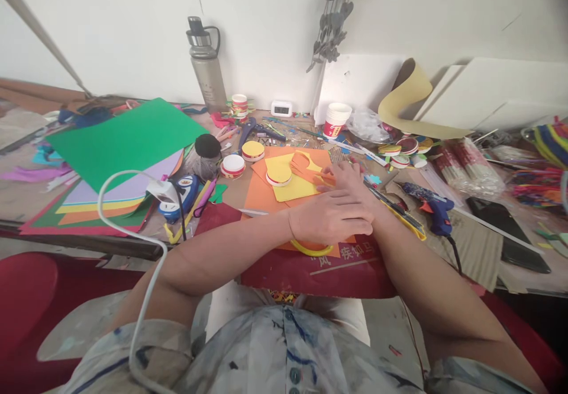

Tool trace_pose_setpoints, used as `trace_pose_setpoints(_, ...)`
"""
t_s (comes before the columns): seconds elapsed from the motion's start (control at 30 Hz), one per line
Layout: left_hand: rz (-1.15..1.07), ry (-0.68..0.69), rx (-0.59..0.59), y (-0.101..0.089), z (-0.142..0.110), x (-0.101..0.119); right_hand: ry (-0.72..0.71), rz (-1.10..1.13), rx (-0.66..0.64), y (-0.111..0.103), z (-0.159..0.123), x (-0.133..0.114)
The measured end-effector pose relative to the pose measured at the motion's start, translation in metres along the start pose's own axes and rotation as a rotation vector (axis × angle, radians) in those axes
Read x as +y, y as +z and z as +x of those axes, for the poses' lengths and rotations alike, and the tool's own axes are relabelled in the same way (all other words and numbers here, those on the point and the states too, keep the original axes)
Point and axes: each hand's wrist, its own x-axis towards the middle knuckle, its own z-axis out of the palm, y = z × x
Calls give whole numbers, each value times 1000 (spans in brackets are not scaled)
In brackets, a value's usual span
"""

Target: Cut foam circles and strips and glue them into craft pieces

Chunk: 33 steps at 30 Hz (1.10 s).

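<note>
My left hand [333,213] reaches across my body and lies over my right wrist, its fingers stretched out with nothing visible in them. Beyond it, my right hand [346,174] rests low over the papers, thumb and fingers around the end of a cut orange paper strip [306,172]. Under that strip is a yellow paper sheet [288,191], on top of a larger orange sheet [257,196]. A short cup ring with a yellow paper top [278,170] sits on the yellow sheet. Part of a yellow ring-shaped thing [313,251] shows below my left hand.
Left are a green sheet [128,136], stacked coloured papers and a blue power strip [180,196] with a white cable. A bottle [208,68] and paper cups [336,120] stand behind. Right are a yellow-edged cutter [402,213], a blue glue gun [432,204] and a phone [506,234].
</note>
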Motion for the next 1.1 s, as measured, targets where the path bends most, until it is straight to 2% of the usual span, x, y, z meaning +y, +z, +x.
trace_pose_setpoints(0.13, -11, 9, -21, -1, 1, 1, 9, 2, -50, 5, 5, 1)
trace_pose_setpoints(0.3, -19, 7, -110, -3, 3, 2, 45, 64, -38, 9, 13, 3)
trace_pose_setpoints(0.53, -7, 50, -14, 4, -1, 0, 73, 327, -22, 8, 20, 7)
trace_pose_setpoints(0.87, -31, 70, -69, -1, 0, 1, 74, 204, -40, 2, 22, 4)
trace_pose_setpoints(1.1, -63, 31, -135, 0, 3, 1, 118, 150, -50, 1, 22, 1)
